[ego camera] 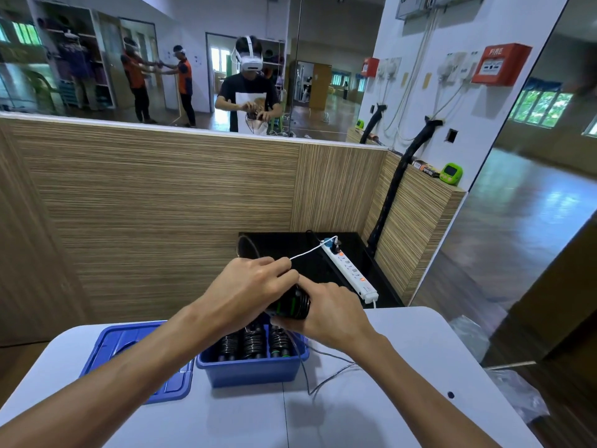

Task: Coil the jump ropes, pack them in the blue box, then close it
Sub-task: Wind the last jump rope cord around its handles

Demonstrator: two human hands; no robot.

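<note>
A coiled jump rope (292, 305) — black with green marks — is held above the blue box (253, 367) by both hands. The left hand (248, 289) is curled over its top, thumb and fingers closed on the rope; the right hand (336, 313) is wrapped round the bundle from the right side. A loose grey length of rope (326, 378) is trailed from the bundle down onto the white counter (371, 415). Three coiled ropes (253, 345) are packed side by side, upright, inside the box. The blue lid (109, 347) is laid flat on the counter just left of the box, partly hidden by the left forearm. A white power strip (350, 270) is seen on a black surface beyond.
</note>
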